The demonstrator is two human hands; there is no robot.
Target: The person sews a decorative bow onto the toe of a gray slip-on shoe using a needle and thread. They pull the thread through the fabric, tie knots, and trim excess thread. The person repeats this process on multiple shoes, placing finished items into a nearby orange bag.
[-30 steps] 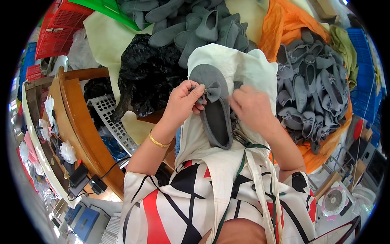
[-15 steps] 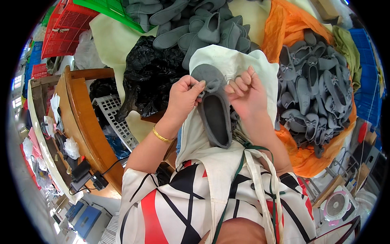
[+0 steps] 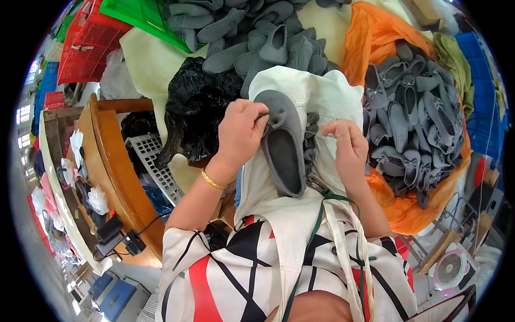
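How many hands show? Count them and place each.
2: the left hand at the bow of the gray shoe; the right hand apart from it, to its right.

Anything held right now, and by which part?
Left hand pinches the grey shoe at its bow's left side. Right hand: fingers curled; can't tell if it holds anything.
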